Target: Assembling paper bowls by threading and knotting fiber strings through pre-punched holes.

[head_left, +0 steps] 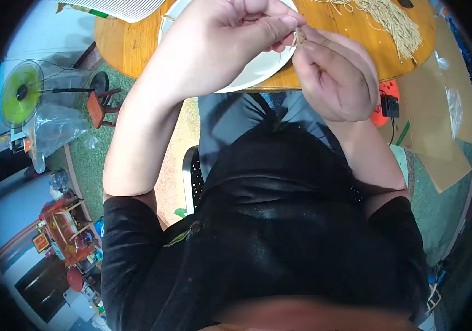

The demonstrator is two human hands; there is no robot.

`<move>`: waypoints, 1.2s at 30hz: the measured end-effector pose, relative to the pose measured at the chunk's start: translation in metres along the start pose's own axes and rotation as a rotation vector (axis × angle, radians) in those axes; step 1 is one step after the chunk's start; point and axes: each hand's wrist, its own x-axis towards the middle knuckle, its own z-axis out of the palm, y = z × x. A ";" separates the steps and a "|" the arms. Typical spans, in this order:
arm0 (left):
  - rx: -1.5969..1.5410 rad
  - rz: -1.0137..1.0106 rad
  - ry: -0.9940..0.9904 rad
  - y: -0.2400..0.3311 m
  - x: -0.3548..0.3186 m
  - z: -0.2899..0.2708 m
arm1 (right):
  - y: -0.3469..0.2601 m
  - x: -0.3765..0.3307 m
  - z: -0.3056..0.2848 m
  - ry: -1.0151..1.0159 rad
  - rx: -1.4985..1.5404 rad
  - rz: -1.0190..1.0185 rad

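Above the near edge of a white plate, both hands come together over a small, pale beige knotted piece of cord. My left hand is closed, its thumb and forefinger pinching at the top of the piece. My right hand grips it from the right between thumb and fingers, the other fingers curled. Most of the piece is hidden by the fingertips. To the right on the wooden table lies a loose bundle of beige cords.
A white ribbed basket sits at the table's far left. Flattened cardboard and a black plug adapter are at the right. On the left stand a green fan and a small red-brown stool.
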 end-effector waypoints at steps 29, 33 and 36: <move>-0.099 0.339 -0.266 -0.031 0.022 -0.020 | -0.005 0.002 -0.003 -0.005 0.093 -0.035; -0.008 0.738 -0.355 -0.032 0.026 -0.016 | -0.009 0.001 -0.008 -0.025 0.074 -0.046; 0.225 -0.014 -0.010 0.005 -0.002 -0.004 | -0.011 -0.004 -0.009 -0.028 0.179 -0.037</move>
